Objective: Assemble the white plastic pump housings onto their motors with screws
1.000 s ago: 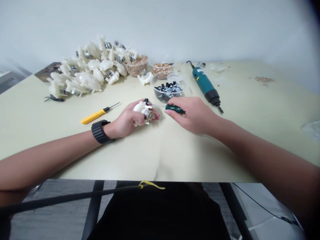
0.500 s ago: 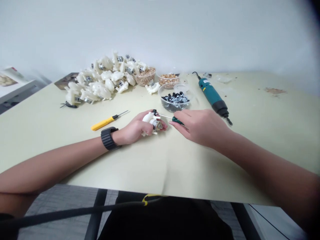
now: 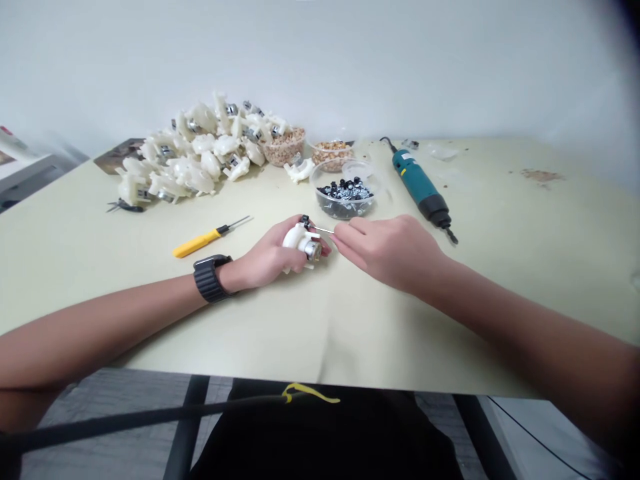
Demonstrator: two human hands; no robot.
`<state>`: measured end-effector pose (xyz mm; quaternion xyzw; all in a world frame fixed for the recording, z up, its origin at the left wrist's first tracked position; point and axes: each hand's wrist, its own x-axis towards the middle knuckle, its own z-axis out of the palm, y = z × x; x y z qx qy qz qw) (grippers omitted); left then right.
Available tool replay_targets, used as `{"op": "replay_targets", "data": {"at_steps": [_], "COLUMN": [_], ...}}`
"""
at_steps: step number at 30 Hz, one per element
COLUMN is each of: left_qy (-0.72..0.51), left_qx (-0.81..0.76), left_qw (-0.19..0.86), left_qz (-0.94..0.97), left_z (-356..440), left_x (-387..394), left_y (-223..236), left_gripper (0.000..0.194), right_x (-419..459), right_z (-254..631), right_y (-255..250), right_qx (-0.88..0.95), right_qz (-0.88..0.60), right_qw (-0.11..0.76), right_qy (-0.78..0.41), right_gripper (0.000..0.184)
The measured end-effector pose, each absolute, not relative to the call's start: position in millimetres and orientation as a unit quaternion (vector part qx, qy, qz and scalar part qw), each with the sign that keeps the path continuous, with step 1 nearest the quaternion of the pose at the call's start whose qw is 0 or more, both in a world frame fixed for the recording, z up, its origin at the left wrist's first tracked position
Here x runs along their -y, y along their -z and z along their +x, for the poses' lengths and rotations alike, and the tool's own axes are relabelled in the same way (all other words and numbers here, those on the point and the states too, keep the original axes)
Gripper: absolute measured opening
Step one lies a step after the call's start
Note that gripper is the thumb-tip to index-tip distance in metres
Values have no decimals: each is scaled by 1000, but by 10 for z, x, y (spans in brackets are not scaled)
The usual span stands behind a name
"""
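My left hand (image 3: pixel 273 257) is closed around a white plastic housing (image 3: pixel 296 239) with a silver motor (image 3: pixel 313 250) set in it. A small black part (image 3: pixel 305 221) sits at the top of the housing, by my left fingertips. My right hand (image 3: pixel 385 250) is closed on a screwdriver whose thin metal shaft (image 3: pixel 324 230) points left, its tip at or close to the black part. The screwdriver's handle is hidden in my right fingers. Just beyond the hands is a clear tub (image 3: pixel 345 208) of black parts and silver screws.
A yellow screwdriver (image 3: pixel 197 243) lies to the left, with pliers (image 3: pixel 125 206) farther back. White motor housings (image 3: pixel 205 160) are piled at the back left, beside tubs of small brown (image 3: pixel 284 148) and orange pieces (image 3: pixel 332 155). A teal power screwdriver (image 3: pixel 423 190) lies at the right.
My right hand has turned and shifted a little left, and the green screwdriver handle seen before is now covered by its fingers. The whole view has shifted slightly. Both grips stay.
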<state>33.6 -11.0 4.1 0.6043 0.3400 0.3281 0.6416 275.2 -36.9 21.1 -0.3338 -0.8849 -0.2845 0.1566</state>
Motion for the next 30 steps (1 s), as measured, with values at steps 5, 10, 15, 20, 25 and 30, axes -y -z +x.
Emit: {"op": "replay_targets", "data": {"at_steps": [5, 10, 15, 20, 25, 30], "left_qy": [-321, -321, -311, -306, -305, -313], "left_qx": [-340, -279, -287, -310, -345, -356], "left_qw": [630, 636, 655, 636, 614, 600], "left_qz": [620, 643, 626, 637, 641, 644], "left_z": [319, 257, 255, 305, 326, 341], "left_x": [106, 23, 6, 67, 99, 99], "left_y": [-30, 45, 41, -32, -66, -59], "left_gripper": [43, 41, 40, 39, 39, 39], "right_x": [328, 241, 300, 395, 335, 257], "right_z": [2763, 2771, 2754, 2720, 2695, 2664], "right_y": [-168, -77, -111, -189, -149, -193], "right_qx": [885, 879, 881, 885, 878, 819], "right_qz": [-344, -381, -397, -403, -404, -435], "right_qw": [210, 284, 239, 149, 255, 305], "right_qy": [232, 33, 102, 182, 31, -216], "right_gripper": [46, 33, 39, 42, 35, 33]}}
